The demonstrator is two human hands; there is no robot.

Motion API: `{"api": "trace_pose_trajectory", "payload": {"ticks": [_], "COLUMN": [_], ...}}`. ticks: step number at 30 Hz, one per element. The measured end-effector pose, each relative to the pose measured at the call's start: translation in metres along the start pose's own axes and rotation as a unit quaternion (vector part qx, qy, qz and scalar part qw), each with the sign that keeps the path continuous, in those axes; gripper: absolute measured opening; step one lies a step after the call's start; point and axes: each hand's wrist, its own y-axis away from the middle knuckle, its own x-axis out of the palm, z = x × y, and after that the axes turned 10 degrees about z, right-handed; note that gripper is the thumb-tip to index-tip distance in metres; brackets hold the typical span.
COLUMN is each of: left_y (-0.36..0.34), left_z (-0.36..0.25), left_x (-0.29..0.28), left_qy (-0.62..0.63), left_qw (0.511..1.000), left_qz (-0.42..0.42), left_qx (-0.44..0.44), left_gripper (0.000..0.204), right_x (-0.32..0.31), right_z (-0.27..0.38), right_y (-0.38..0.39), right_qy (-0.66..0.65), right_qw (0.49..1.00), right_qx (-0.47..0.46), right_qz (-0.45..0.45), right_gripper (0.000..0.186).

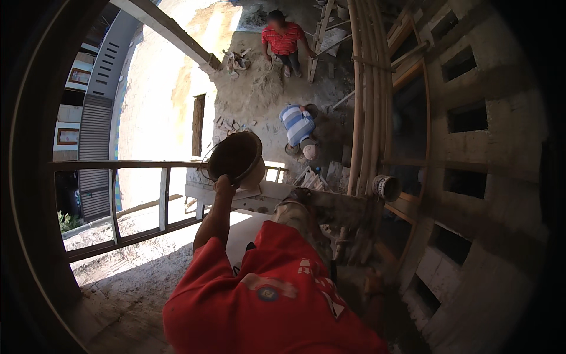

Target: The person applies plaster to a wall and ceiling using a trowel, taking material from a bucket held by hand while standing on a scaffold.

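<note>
My left hand [224,183] grips the near rim of a dark-mouthed bucket [252,168], held out at arm's length beside the metal railing [114,206]. The bucket is tilted toward me; what is inside is too dark to make out. My right hand [374,283] is low at the right of my red-shirted body, in shadow and blurred, so its fingers cannot be made out. A smaller pale bucket [389,187] is farther up on the right, by the bamboo poles [360,118].
Below are a person in a red striped shirt [283,41] by a ladder [318,41], and a bent person in blue-and-white stripes [296,124] amid rubble. A concrete ledge [342,203] crosses before me; a wall with square openings [489,153] rises at right; a beam [165,32] runs at upper left.
</note>
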Motion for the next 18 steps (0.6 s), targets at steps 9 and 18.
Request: {"api": "trace_pose_trajectory", "payload": {"ticks": [9, 18], "left_y": [-0.159, -0.123], "left_z": [-0.047, -0.175], "left_x": [-0.308, -0.199], "left_qy": [0.549, 0.351], "left_qw": [0.770, 0.900], "left_qz": [-0.242, -0.179], "left_qx": [0.217, 0.185], "left_gripper": [0.077, 0.098], "right_x": [0.002, 0.044], "right_z": [0.128, 0.085], "right_y": [0.045, 0.059], "right_qy": [0.028, 0.255], "right_qw": [0.999, 0.965], "right_qx": [0.020, -0.046], "right_qz": [-0.034, -0.040], "right_gripper": [0.033, 0.036]}}
